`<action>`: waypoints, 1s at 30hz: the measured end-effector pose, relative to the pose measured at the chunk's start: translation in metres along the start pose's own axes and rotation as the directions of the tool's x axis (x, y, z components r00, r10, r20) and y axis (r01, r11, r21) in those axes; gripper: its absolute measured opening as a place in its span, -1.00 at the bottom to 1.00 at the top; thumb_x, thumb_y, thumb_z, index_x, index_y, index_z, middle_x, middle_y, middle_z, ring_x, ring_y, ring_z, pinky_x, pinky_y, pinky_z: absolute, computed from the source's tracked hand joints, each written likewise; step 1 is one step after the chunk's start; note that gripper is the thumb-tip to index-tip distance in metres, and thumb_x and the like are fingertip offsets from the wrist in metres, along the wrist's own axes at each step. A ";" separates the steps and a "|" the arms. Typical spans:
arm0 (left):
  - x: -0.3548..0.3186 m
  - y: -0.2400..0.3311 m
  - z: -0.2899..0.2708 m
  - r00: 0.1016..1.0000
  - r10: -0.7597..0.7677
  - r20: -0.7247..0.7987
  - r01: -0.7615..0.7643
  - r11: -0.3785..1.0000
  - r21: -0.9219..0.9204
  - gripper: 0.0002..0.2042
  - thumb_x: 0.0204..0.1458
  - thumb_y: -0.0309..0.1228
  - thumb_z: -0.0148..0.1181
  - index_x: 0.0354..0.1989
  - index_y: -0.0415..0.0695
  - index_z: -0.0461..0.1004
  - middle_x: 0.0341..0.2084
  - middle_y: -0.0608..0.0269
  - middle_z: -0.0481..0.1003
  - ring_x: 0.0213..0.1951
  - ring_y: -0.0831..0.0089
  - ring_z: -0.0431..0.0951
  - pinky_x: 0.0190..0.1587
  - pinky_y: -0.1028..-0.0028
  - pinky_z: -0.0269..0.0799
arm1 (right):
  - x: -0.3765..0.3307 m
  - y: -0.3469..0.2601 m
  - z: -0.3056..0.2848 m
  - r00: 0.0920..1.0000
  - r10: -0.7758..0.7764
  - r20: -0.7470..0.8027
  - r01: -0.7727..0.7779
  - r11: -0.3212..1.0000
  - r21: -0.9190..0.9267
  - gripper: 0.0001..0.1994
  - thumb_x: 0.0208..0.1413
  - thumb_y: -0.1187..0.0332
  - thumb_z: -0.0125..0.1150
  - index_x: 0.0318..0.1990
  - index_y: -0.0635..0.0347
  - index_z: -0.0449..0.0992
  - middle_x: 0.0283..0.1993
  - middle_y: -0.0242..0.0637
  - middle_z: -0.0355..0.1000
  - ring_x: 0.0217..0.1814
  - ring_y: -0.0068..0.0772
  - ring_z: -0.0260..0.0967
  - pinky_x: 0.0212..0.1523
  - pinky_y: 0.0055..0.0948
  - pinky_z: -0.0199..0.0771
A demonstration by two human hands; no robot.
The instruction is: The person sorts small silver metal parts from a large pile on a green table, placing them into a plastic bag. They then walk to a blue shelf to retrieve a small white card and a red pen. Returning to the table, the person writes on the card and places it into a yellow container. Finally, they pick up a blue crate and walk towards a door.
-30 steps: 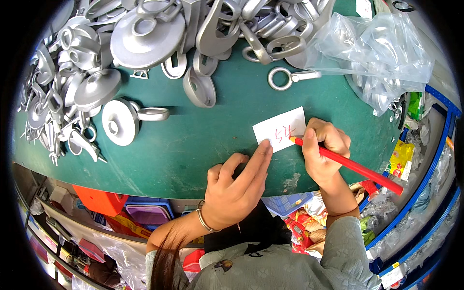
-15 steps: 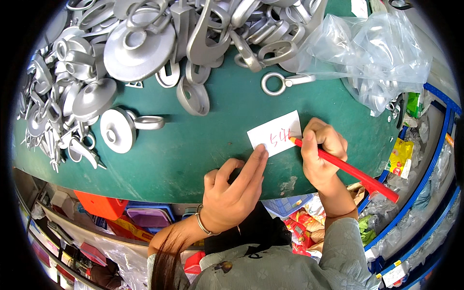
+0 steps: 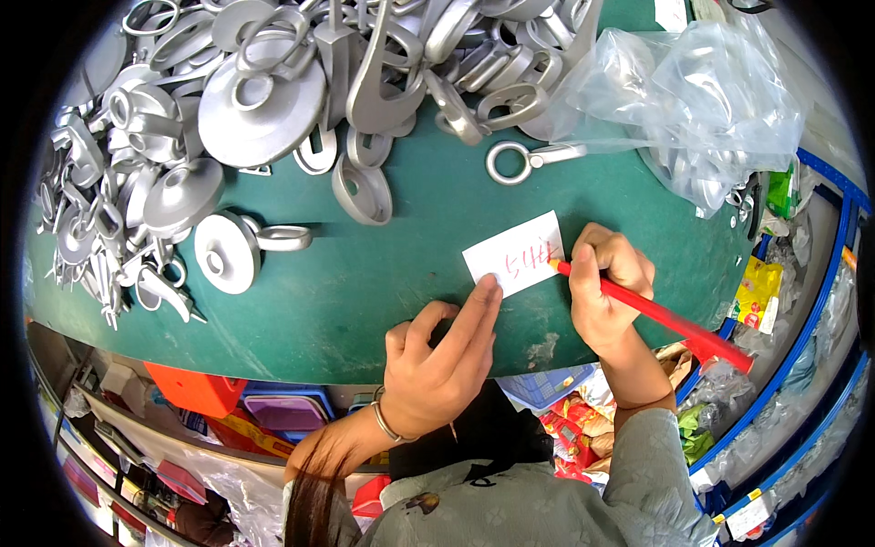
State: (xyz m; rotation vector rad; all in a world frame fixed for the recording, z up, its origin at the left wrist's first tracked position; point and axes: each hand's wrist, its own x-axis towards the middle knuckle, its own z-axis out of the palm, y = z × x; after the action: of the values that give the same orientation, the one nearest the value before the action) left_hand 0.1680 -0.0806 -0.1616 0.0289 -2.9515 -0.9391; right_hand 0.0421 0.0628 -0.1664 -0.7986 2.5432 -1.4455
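My right hand is closed round a red pencil, whose bare wooden tip rests on a small white paper slip. Red handwriting covers part of the slip. From the left, my left hand presses a fingertip on the slip's lower edge. Its fingers are stretched out and it grips nothing; the thumb is hidden. The slip lies tilted on the green tabletop. Beyond it lies a grey metal ring with a short arm.
Grey metal castings are heaped along the far and left side. A round disc piece lies nearer. Clear plastic bags sit at the far right, above a blue rack. Below the table edge are a red bin and a blue basket.
My right hand has added red strokes at the right of the writing. The slip has shifted very slightly left in view, and my left hand stays on it.
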 end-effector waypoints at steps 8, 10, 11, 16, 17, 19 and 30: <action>0.004 0.002 -0.002 1.000 0.003 -0.021 -0.004 1.000 -0.021 -0.55 -0.33 -0.51 0.19 -0.12 -0.18 0.45 -0.02 0.37 0.36 -0.27 0.40 0.31 -0.25 0.47 0.13 | 0.002 0.008 0.000 0.957 0.227 -0.183 -0.096 0.838 0.536 -0.75 0.03 0.64 -0.07 -0.61 0.21 0.09 -0.73 -0.45 0.09 -0.71 -0.71 -0.06 -0.72 -0.63 -0.05; 0.003 0.002 -0.004 1.000 0.001 -0.021 -0.001 1.000 -0.017 -0.55 -0.32 -0.51 0.19 -0.10 -0.18 0.44 -0.02 0.37 0.36 -0.27 0.38 0.31 -0.24 0.46 0.13 | 0.004 0.006 0.002 0.960 0.214 -0.178 -0.103 0.868 0.486 -0.76 0.05 0.62 -0.07 -0.60 0.21 0.10 -0.73 -0.45 0.10 -0.71 -0.72 -0.06 -0.71 -0.64 -0.04; 0.003 0.002 -0.005 1.000 -0.003 -0.020 0.002 1.000 -0.016 -0.55 -0.31 -0.51 0.19 -0.10 -0.18 0.43 -0.02 0.37 0.36 -0.26 0.38 0.31 -0.24 0.45 0.14 | 0.005 0.004 0.003 0.963 0.205 -0.177 -0.103 0.882 0.460 -0.77 0.06 0.61 -0.07 -0.59 0.21 0.11 -0.73 -0.44 0.11 -0.71 -0.72 -0.06 -0.71 -0.64 -0.03; 0.000 0.006 -0.010 1.000 -0.012 -0.004 0.012 1.000 -0.020 -0.56 -0.23 -0.47 0.15 -0.06 -0.20 0.38 -0.02 0.34 0.34 -0.22 0.32 0.30 -0.22 0.40 0.16 | -0.002 0.003 0.003 0.935 0.294 -0.198 -0.195 0.893 0.406 -0.86 0.07 0.54 0.00 -0.51 0.25 0.23 -0.65 -0.44 0.25 -0.66 -0.77 0.10 -0.65 -0.68 0.12; 0.001 0.008 -0.012 1.000 -0.018 0.000 0.018 0.999 -0.037 -0.56 -0.23 -0.47 0.15 -0.05 -0.20 0.38 -0.02 0.34 0.34 -0.22 0.31 0.30 -0.22 0.39 0.16 | -0.004 0.003 0.002 0.938 0.305 -0.165 -0.227 0.900 0.371 -0.87 0.07 0.54 0.01 -0.49 0.25 0.24 -0.65 -0.44 0.25 -0.66 -0.77 0.11 -0.65 -0.68 0.14; 0.000 0.009 -0.015 1.000 0.001 -0.018 -0.002 1.000 -0.014 -0.57 -0.20 -0.45 0.14 -0.05 -0.19 0.37 -0.01 0.35 0.32 -0.21 0.35 0.30 -0.24 0.41 0.18 | -0.005 0.001 0.004 0.930 0.308 -0.198 -0.216 0.898 0.382 -0.87 0.05 0.54 0.04 -0.49 0.25 0.24 -0.66 -0.44 0.25 -0.65 -0.78 0.12 -0.66 -0.69 0.12; -0.001 0.014 -0.021 0.996 0.009 -0.086 -0.011 1.000 -0.020 -0.61 -0.17 -0.44 0.15 -0.07 -0.12 0.38 -0.08 0.33 0.35 -0.19 0.31 0.31 -0.21 0.38 0.20 | 0.000 -0.006 0.000 0.916 0.321 -0.241 -0.193 0.879 0.436 -0.75 0.15 0.41 -0.09 -0.58 0.26 0.24 -0.70 -0.39 0.24 -0.69 -0.68 0.10 -0.65 -0.64 0.10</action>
State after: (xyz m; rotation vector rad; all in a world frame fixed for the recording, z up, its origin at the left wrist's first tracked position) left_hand 0.1702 -0.0812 -0.1364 0.0517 -2.8610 -0.9419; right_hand 0.0448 0.0603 -0.1612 -0.1657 2.2876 -2.0257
